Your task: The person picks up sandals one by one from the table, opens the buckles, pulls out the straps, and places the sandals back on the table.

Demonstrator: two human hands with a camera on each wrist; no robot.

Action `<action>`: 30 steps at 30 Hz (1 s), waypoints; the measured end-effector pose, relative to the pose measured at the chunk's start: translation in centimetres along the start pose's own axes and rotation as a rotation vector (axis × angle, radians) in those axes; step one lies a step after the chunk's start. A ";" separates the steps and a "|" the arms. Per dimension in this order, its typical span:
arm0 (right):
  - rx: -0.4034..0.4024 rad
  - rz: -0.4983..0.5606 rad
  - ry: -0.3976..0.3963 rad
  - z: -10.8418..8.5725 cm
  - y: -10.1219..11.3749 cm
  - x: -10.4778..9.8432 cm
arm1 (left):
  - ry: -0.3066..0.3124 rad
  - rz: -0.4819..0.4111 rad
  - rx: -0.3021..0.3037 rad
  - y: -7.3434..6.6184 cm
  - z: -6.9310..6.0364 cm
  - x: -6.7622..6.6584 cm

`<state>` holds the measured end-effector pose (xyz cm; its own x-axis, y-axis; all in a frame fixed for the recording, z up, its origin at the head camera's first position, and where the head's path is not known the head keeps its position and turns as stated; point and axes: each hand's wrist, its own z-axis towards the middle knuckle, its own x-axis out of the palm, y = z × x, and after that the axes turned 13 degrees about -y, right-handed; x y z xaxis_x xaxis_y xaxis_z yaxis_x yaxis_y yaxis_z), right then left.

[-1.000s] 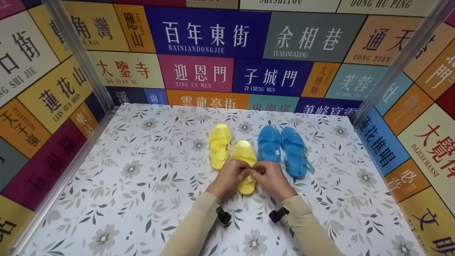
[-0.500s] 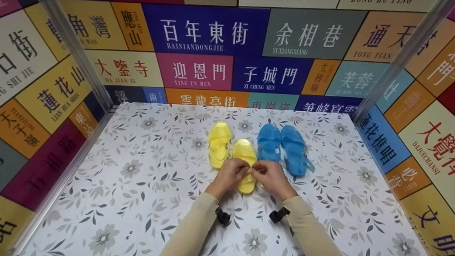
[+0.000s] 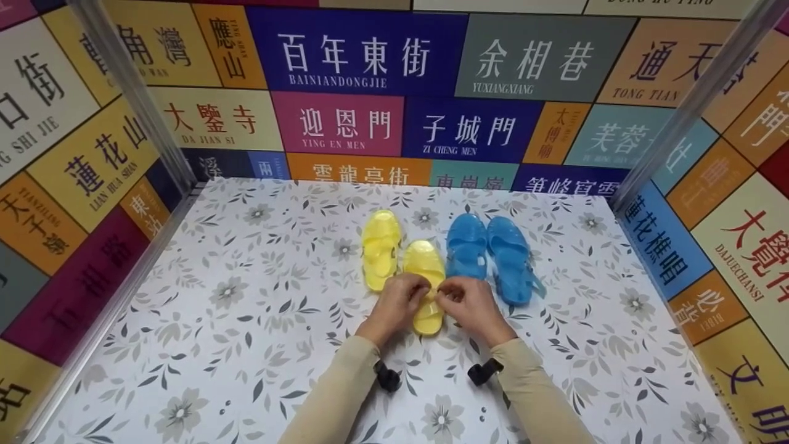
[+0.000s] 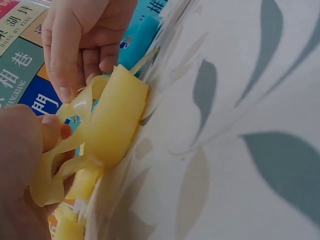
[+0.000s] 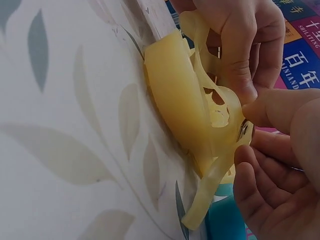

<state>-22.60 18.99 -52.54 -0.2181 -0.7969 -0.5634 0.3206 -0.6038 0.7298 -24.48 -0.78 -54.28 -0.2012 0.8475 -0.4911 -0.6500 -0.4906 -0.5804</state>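
Observation:
On the patterned surface, a yellow sandal [image 3: 425,256] lies between my hands, toe pointing away. My left hand [image 3: 397,305] pinches its strap from the left side; the left wrist view shows the yellow strap [image 4: 47,182] against the fingers. My right hand [image 3: 471,305] pinches the strap near a small metal buckle [image 5: 244,131], thumb and fingertips on either side. A loose strap end [image 5: 200,205] hangs below those fingers. Both sets of fingertips are close together above the sandal's heel part. Hands partly cover the sandal in the head view.
A second yellow sandal [image 3: 380,246] lies just left and farther away. Two blue sandals, one nearer [image 3: 466,243] and one to its right [image 3: 508,259], lie at right. Sign-printed walls [image 3: 345,55] enclose the back and sides of the floral-patterned surface [image 3: 228,345].
The fingertips of both hands have drawn slightly apart above the strap. Otherwise hands and sandals keep their places; the view has shifted slightly.

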 end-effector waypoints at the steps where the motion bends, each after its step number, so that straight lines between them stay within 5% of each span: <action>1: -0.002 -0.006 -0.002 0.0 0.0 0.0 | 0.030 0.005 -0.018 -0.1 0.1 -0.1; 6: -0.005 -0.037 0.002 -0.2 0.0 0.3 | 0.184 0.016 -0.132 -0.3 0.7 -0.4; 10: 0.021 -0.015 0.013 -0.3 0.0 0.4 | 0.212 0.018 -0.142 -0.4 1.0 -0.4; 16: 0.038 0.014 -0.001 -0.3 0.2 0.5 | 0.157 -0.050 -0.069 -0.3 0.6 -0.2; 21: 0.026 0.038 -0.037 -0.4 0.0 0.7 | 0.085 -0.125 -0.084 -0.1 0.3 0.1; 27: 0.059 0.063 -0.029 -0.2 -0.1 0.6 | -0.029 -0.092 -0.090 -0.3 -0.1 0.4; 30: 0.078 0.081 -0.024 -0.1 -0.1 0.4 | -0.029 -0.088 -0.135 -0.5 0.0 0.4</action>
<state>-22.65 18.76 -52.83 -0.2167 -0.8430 -0.4923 0.2656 -0.5362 0.8012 -24.29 -0.24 -54.17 -0.1702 0.8931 -0.4165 -0.5622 -0.4351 -0.7033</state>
